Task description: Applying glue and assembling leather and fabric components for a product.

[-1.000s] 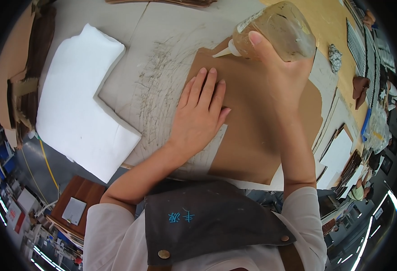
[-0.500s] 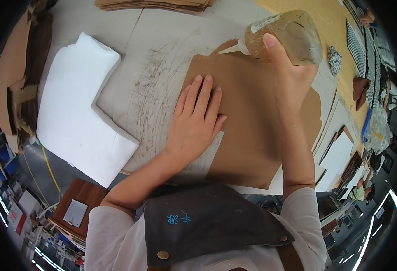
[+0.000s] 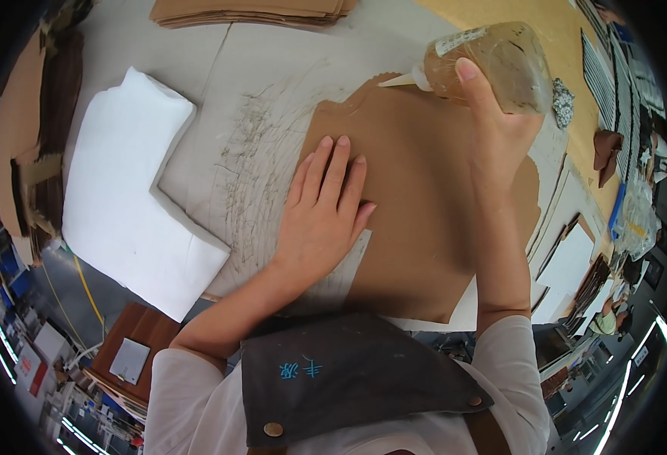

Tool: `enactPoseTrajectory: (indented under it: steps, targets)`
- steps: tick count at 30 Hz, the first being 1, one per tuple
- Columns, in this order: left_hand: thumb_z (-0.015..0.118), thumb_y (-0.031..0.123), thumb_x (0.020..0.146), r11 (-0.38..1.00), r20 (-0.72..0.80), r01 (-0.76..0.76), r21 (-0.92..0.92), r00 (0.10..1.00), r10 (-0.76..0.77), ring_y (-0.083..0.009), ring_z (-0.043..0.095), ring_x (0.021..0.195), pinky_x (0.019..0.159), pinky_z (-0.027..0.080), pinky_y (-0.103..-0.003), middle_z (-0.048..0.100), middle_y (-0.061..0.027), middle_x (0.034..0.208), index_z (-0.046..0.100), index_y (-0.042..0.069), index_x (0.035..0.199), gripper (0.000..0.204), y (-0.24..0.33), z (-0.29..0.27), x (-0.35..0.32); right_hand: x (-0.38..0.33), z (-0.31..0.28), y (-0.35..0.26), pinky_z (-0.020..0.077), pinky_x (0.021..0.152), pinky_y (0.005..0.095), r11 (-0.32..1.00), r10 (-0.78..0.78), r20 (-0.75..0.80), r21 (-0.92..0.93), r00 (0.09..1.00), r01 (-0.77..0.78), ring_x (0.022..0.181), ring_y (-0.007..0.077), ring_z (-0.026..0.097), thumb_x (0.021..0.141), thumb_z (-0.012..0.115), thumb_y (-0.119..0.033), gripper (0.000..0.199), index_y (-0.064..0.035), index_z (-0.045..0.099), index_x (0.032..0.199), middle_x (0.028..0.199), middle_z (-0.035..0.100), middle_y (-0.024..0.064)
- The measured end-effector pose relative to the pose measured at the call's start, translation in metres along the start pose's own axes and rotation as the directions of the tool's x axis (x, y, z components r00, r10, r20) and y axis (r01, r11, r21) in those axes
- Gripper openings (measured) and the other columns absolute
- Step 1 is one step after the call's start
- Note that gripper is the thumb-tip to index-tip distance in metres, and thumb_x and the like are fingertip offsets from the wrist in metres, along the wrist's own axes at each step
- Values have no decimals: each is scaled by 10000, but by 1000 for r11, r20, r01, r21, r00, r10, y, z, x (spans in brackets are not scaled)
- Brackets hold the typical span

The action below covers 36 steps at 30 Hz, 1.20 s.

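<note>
A brown cut panel [image 3: 413, 205], perhaps leather or fabric, lies flat on the pale worktable with a notched, scalloped far edge. My left hand [image 3: 322, 205] rests on its left part, fingers stretched out and holding nothing. In my right hand [image 3: 500, 136] is a clear squeeze bottle [image 3: 519, 64] of brownish liquid, tipped on its side above the panel. Its pale pointed nozzle [image 3: 400, 80] aims left and sits at the panel's far edge. Whether the tip touches the panel, I cannot tell.
Thick white padding [image 3: 132, 182] lies left of the panel. A stack of brown pieces [image 3: 250, 11] sits at the far edge, and more brown pieces [image 3: 18, 129] are at far left. Dark glue-like streaks [image 3: 254, 152] mark the tabletop. A grey speckled lump [image 3: 563, 102] lies beyond the bottle.
The bottle and its nozzle have moved slightly right along the panel's far edge in my right hand. My left hand has shifted a little left and nearer, still flat on the panel.
</note>
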<state>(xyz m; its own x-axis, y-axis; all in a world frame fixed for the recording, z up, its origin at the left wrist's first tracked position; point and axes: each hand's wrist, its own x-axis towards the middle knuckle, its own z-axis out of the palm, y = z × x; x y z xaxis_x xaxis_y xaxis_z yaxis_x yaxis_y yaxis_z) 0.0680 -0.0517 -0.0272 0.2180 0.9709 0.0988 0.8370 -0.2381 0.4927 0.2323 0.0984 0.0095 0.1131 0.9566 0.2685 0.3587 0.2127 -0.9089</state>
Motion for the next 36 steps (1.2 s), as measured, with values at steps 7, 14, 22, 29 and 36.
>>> enactPoseTrajectory:
  steps: [7,14,22,29,36]
  targets:
    - [681,211,803,1000,5,9,9,1000,-9,-396,353,1314,1031,344,-504,367,-202,1435,500,-2,1286,559,2,-2,1,5,-6,1,471,846,332,1000,-24,5,4,1000,24,970,196,558,693,845,-202,575,37,527,1108,1057,548,105]
    - [684,201,797,1000,18,9,25,1000,-9,-399,345,1322,1029,342,-496,372,-204,1435,504,-3,1285,559,1,-2,0,8,-17,4,471,845,327,998,-46,-16,-36,999,45,963,196,560,686,851,-218,582,36,530,1100,1066,543,104]
    - [678,188,800,998,12,6,54,1000,-7,-396,339,1330,1039,329,-487,367,-202,1444,502,4,1288,550,0,-1,-1,7,-31,8,485,829,319,997,-52,-55,-58,997,48,943,191,577,674,861,-223,627,36,505,1122,1041,567,102]
    - [666,195,816,997,20,-7,80,1000,5,-402,344,1325,1045,319,-491,366,-212,1442,487,5,1295,545,-1,0,-1,-2,-17,-5,513,726,273,995,98,-83,-7,992,-99,875,155,599,718,829,-200,545,29,551,1128,1015,608,80]
    - [647,184,833,997,18,-10,77,1000,8,-405,344,1324,1046,316,-492,366,-218,1439,476,3,1305,534,-1,-1,-1,-1,-34,-1,511,735,268,995,10,-102,-93,995,-19,901,155,599,718,831,-195,547,28,551,1131,1024,615,88]
